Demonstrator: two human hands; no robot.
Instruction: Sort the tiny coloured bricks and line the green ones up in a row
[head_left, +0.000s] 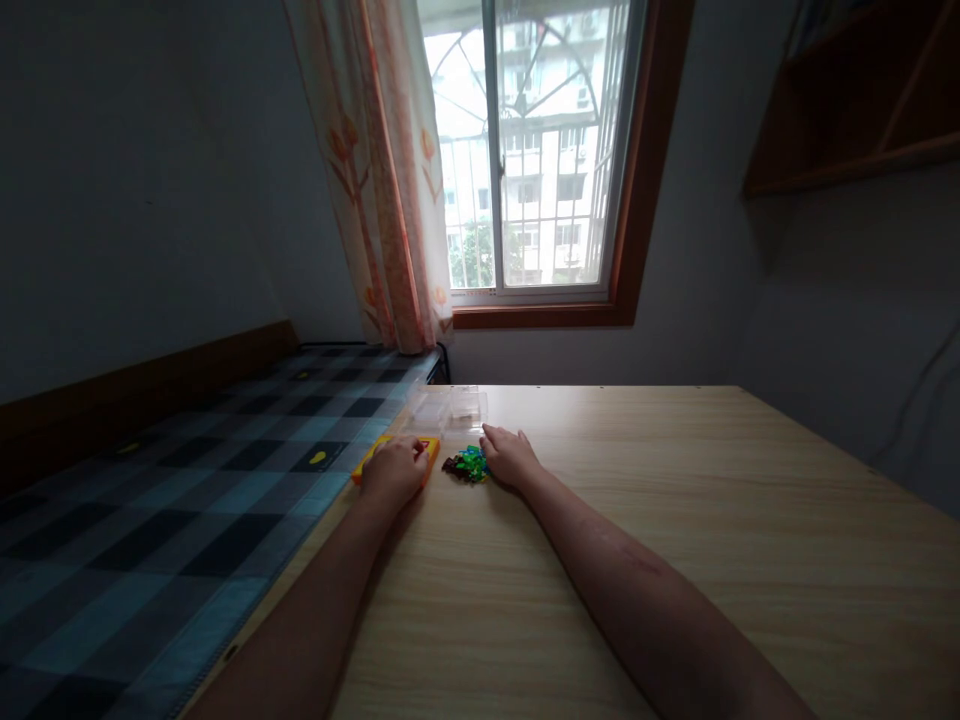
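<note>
My left hand [394, 470] rests curled on an orange-yellow flat tray [430, 450] near the left edge of the wooden table [675, 520]; its fingers are folded down and what they pinch is hidden. My right hand [508, 455] lies beside and touches a small heap of coloured translucent pieces [466, 464], green, blue and dark, with its fingers bent onto the heap. A clear plastic box [450, 408] stands just behind both hands.
A bed with a blue and black checked cover [187, 500] runs along the table's left side. A window with a patterned curtain [390, 180] is behind the table. A wooden shelf [855, 110] hangs high on the right wall.
</note>
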